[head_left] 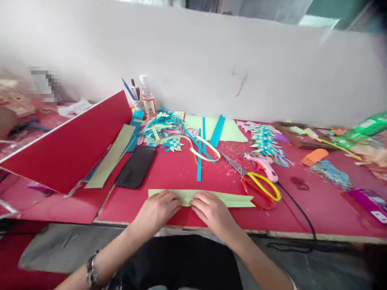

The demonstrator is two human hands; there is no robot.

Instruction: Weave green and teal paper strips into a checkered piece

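A pale green paper strip lies lengthwise near the front edge of the red table, with a folded crease along its right part. My left hand is closed on the strip's left half, fingers curled together at its lower edge. Just right of it, my right hand grips the same edge near the middle, and a short stretch of paper shows between the two. The undersides of my fingers are hidden. Yellow-and-red-handled scissors lie beyond the strip's right end, their blades pointing to the back left.
A black phone and a red upright board stand to the left. Blue and green paper strips are heaped at the back, near a clear bottle. A pink glue gun with a black cord lies right, beside woven paper.
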